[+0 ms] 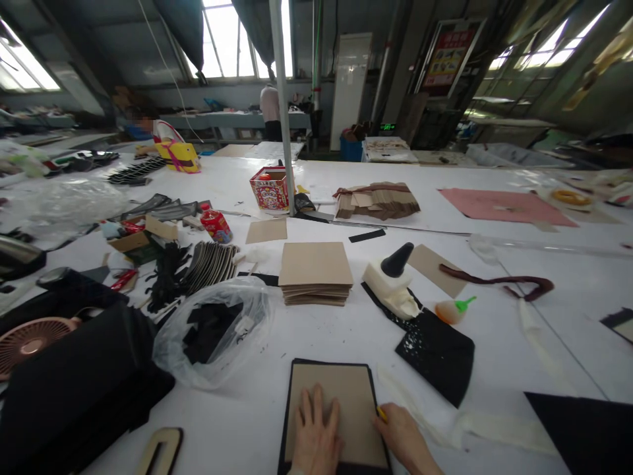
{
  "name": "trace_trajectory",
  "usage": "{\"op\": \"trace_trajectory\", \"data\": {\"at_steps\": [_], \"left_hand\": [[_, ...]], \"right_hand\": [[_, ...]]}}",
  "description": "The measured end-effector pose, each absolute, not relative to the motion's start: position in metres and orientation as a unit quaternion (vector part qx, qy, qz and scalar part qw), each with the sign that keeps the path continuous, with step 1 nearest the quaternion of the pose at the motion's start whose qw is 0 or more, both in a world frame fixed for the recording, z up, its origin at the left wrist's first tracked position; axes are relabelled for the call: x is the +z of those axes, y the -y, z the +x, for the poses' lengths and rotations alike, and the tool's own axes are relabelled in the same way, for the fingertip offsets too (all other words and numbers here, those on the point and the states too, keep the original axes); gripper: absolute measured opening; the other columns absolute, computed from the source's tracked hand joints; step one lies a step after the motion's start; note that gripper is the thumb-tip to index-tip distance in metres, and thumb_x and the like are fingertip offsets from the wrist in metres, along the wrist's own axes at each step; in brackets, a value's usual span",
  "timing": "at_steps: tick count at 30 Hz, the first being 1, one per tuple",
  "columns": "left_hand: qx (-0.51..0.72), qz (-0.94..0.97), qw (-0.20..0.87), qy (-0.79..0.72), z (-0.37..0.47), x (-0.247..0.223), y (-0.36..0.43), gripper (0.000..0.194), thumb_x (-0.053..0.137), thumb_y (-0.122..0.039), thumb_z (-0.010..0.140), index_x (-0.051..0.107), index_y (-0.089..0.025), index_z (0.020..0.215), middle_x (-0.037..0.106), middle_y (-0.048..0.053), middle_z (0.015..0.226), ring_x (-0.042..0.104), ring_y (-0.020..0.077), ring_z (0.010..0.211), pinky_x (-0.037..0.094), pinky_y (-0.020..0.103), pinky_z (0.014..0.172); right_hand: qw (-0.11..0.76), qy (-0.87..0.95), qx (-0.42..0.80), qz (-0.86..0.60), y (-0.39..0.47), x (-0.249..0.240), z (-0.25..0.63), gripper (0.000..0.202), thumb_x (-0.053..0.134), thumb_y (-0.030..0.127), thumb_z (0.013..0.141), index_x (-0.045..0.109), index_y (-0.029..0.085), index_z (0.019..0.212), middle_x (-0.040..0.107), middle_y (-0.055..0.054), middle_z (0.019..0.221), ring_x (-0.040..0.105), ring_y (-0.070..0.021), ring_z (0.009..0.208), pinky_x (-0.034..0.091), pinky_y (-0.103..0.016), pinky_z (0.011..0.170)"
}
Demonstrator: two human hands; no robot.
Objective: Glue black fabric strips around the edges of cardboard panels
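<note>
Near the front edge of the view, a tan board (pixel 353 389) lies on a slightly larger black sheet (pixel 372 377), whose border shows around it. My left hand (pixel 317 432) rests flat on the board with its fingers spread. At the board's right edge, my right hand (pixel 403 432) is closed on a small yellow tool (pixel 382 414), most of which its fingers hide. Beyond the board stands a stack of tan boards (pixel 316 264).
A plastic bag (pixel 212 369) with black pieces and a black fabric pile (pixel 74 396) lie left. To the right are a white glue bottle (pixel 390 290), black fabric (pixel 440 349) and an orange-green item (pixel 452 311). A pole (pixel 283 105) rises behind; people are farther back.
</note>
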State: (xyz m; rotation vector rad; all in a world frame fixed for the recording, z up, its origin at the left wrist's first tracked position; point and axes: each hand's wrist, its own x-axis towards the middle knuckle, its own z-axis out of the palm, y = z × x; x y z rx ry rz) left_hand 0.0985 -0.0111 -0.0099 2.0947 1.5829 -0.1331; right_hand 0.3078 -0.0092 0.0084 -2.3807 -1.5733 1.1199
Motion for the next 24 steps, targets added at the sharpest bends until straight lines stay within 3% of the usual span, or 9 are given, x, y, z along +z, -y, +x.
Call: {"op": "trace_trajectory", "data": {"at_steps": [4,7,9,11,13,15,19,21,24], "left_hand": [[-0.057,0.764,0.301,-0.569,0.101,0.011,0.008,0.070,0.060,-0.041,0.075,0.031,-0.033,0.139,0.009,0.014,0.153,0.001,0.0449,0.137,0.014,0.071,0.104],[-0.050,0.759,0.345,-0.550,0.096,0.027,0.004,0.064,0.048,-0.050,0.082,0.029,-0.031,0.140,0.005,0.014,0.153,-0.002,0.0433,0.137,0.012,0.072,0.104],[-0.047,0.753,0.359,-0.550,0.094,0.034,0.003,0.063,0.044,-0.053,0.083,0.029,-0.030,0.140,0.005,0.014,0.152,-0.003,0.0422,0.137,0.011,0.071,0.105],[-0.042,0.747,0.365,-0.554,0.092,0.036,0.003,0.064,0.044,-0.055,0.083,0.029,-0.031,0.140,0.005,0.013,0.152,-0.003,0.0412,0.137,0.011,0.070,0.106],[-0.035,0.745,0.372,-0.552,0.090,0.035,0.004,0.064,0.045,-0.054,0.082,0.027,-0.033,0.140,0.004,0.011,0.152,-0.002,0.0402,0.137,0.011,0.069,0.107],[-0.029,0.742,0.384,-0.549,0.089,0.034,0.004,0.064,0.046,-0.053,0.083,0.025,-0.034,0.140,0.004,0.009,0.152,-0.002,0.0391,0.137,0.010,0.068,0.108],[-0.022,0.727,0.410,-0.551,0.087,0.034,0.004,0.066,0.045,-0.057,0.082,0.024,-0.035,0.140,0.003,0.009,0.152,-0.003,0.0375,0.137,0.006,0.066,0.110],[-0.020,0.720,0.418,-0.553,0.087,0.034,0.003,0.068,0.045,-0.061,0.080,0.025,-0.035,0.140,0.003,0.009,0.151,-0.003,0.0375,0.137,0.004,0.066,0.110],[-0.022,0.714,0.424,-0.556,0.088,0.031,0.003,0.072,0.047,-0.064,0.078,0.025,-0.036,0.140,0.003,0.009,0.151,-0.003,0.0376,0.137,0.004,0.066,0.110]], "right_hand": [[0.020,0.557,0.332,-0.761,0.003,0.036,0.319,0.015,0.046,0.019,0.083,0.059,0.015,0.077,0.066,-0.014,0.087,0.061,-0.0255,0.088,0.039,-0.032,0.076],[0.025,0.602,0.305,-0.738,-0.010,0.072,0.330,0.033,0.035,0.034,0.091,0.053,0.020,0.068,0.064,-0.008,0.072,0.061,-0.0213,0.073,0.040,-0.030,0.068],[0.021,0.638,0.249,-0.729,-0.023,0.099,0.334,0.038,0.037,0.045,0.090,0.052,0.021,0.065,0.063,-0.008,0.068,0.061,-0.0236,0.070,0.039,-0.032,0.065],[0.012,0.660,0.201,-0.723,-0.039,0.124,0.329,0.040,0.040,0.050,0.087,0.052,0.021,0.063,0.061,-0.008,0.067,0.060,-0.0269,0.071,0.038,-0.036,0.066],[0.022,0.673,0.230,-0.703,-0.057,0.144,0.315,0.042,0.038,0.051,0.088,0.050,0.022,0.061,0.058,-0.006,0.061,0.059,-0.0256,0.067,0.039,-0.036,0.065],[0.078,0.671,0.325,-0.661,-0.072,0.155,0.292,0.040,0.038,0.049,0.089,0.051,0.022,0.063,0.053,-0.002,0.059,0.055,-0.0202,0.059,0.040,-0.032,0.059],[0.224,0.632,0.498,-0.550,-0.089,0.147,0.237,0.023,0.051,0.040,0.082,0.058,0.019,0.074,0.053,-0.001,0.079,0.054,-0.0137,0.059,0.044,-0.024,0.049],[0.248,0.641,0.516,-0.511,-0.093,0.134,0.215,0.018,0.054,0.033,0.081,0.062,0.018,0.074,0.052,-0.002,0.084,0.055,-0.0138,0.066,0.045,-0.023,0.052],[0.217,0.696,0.487,-0.481,-0.098,0.116,0.198,0.012,0.054,0.021,0.079,0.066,0.019,0.075,0.056,-0.002,0.083,0.056,-0.0143,0.075,0.045,-0.023,0.066]]}}
